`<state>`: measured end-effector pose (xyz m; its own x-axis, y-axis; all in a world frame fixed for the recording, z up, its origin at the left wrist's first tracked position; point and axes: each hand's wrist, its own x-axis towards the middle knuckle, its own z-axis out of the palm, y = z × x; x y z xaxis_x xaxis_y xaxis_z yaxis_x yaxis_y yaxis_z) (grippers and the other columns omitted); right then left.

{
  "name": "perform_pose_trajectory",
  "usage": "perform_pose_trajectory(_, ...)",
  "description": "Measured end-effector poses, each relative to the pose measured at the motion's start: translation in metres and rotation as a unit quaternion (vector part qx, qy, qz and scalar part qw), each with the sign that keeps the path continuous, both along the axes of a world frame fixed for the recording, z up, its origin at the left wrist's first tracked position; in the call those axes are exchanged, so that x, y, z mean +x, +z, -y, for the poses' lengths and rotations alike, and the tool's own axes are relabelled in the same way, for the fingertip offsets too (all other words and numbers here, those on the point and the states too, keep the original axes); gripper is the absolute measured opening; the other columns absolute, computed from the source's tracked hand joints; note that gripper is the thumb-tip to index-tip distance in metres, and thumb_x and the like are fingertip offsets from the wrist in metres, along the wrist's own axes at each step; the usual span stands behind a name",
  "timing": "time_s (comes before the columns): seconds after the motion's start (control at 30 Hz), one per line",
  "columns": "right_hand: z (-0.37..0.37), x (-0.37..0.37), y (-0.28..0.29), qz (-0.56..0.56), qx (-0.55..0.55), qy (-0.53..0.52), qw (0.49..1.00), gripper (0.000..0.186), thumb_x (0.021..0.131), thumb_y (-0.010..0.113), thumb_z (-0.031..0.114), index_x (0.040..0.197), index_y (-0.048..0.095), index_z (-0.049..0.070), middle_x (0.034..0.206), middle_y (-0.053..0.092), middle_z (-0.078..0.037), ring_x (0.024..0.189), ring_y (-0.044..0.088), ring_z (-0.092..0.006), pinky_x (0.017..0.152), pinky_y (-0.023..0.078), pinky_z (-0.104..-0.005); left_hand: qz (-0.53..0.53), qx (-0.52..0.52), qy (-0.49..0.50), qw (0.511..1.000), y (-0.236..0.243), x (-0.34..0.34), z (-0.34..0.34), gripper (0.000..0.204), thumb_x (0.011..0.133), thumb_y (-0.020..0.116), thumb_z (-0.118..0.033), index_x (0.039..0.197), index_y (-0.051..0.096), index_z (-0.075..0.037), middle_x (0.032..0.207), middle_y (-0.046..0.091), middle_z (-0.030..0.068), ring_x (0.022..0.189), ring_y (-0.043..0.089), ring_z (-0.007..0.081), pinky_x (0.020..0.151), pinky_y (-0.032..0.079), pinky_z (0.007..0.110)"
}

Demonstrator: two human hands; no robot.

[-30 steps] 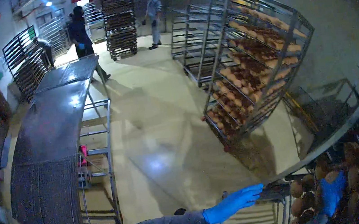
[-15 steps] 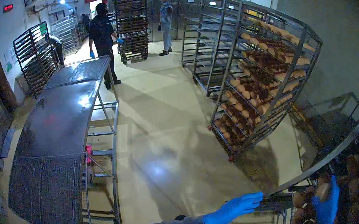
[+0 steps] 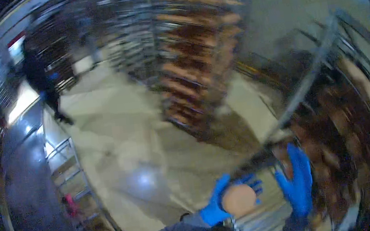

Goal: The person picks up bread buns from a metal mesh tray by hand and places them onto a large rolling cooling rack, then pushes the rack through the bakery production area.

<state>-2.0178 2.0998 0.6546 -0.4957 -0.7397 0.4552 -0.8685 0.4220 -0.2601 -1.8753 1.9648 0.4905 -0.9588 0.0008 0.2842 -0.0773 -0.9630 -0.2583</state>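
A round, light-brown bun rests in my left hand, whose blue-gloved fingers curve around it. To its right is my right hand, also blue-gloved, its thumb and fingers apart and nothing seen in them. That hand is by a metal rack at the right, where many brown bread pieces show, blurred by motion. Whether my right hand touches the rack is unclear.
A tall rack with shelves of bread stands ahead. Along the left runs a long metal table, with a pink item on its frame. A person in dark clothes stands at the far left; a paler figure is blurred.
My view has swung right. My left hand has left the rack's rail and now holds a bun. My right hand, earlier on a bread piece at the rack, is now open.
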Motion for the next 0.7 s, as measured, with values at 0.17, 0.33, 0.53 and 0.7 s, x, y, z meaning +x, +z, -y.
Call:
perform_pose_trajectory(0.17,-0.025,-0.045,0.018,-0.116,-0.009,-0.26,0.958,0.073,0.08,0.078,0.027,0.141,0.048,0.001,0.14,0.052,-0.024,0.131,0.047,-0.0417,0.113,0.037,-0.0482,0.168,-0.054,-0.008,0.984,0.032,0.02,0.004,0.085,0.092,0.046,-0.068,0.147,0.041,-0.003,0.151,0.042,0.0224,0.142,0.037,0.0404,0.117,0.027,0.061)
perform_pose_trajectory(0.33,-0.081,-0.073,0.007,-0.146,-0.062,-0.33,0.93,0.08,0.075,0.081,0.033,0.141,0.049,0.002,0.14,0.052,-0.025,0.132,0.045,-0.0442,0.113,0.037,-0.049,0.21,-0.073,-0.075,0.972,0.017,0.001,-0.017,0.088,0.09,0.047,-0.071,0.145,0.044,-0.002,0.149,0.046,0.0212,0.138,0.042,0.0395,0.115,0.029,0.062)
perform_pose_trajectory(0.53,-0.094,-0.117,0.014,-0.102,-0.082,-0.29,0.948,0.077,0.072,0.083,0.035,0.136,0.054,0.004,0.131,0.059,-0.024,0.124,0.053,-0.0435,0.107,0.044,-0.0492,0.206,-0.161,-0.06,0.963,0.017,-0.002,-0.016,0.087,0.09,0.048,-0.071,0.143,0.046,-0.002,0.148,0.046,0.022,0.138,0.042,0.0417,0.113,0.033,0.063)
perform_pose_trajectory(0.7,-0.089,-0.133,0.031,0.018,-0.084,-0.247,0.965,0.071,0.075,0.082,0.032,0.134,0.056,0.001,0.129,0.062,-0.022,0.117,0.062,-0.0361,0.1,0.049,-0.0465,0.191,-0.141,-0.044,0.97,0.012,-0.001,-0.011,0.087,0.089,0.047,-0.072,0.144,0.045,-0.005,0.149,0.045,0.0227,0.138,0.041,0.0446,0.112,0.035,0.062)
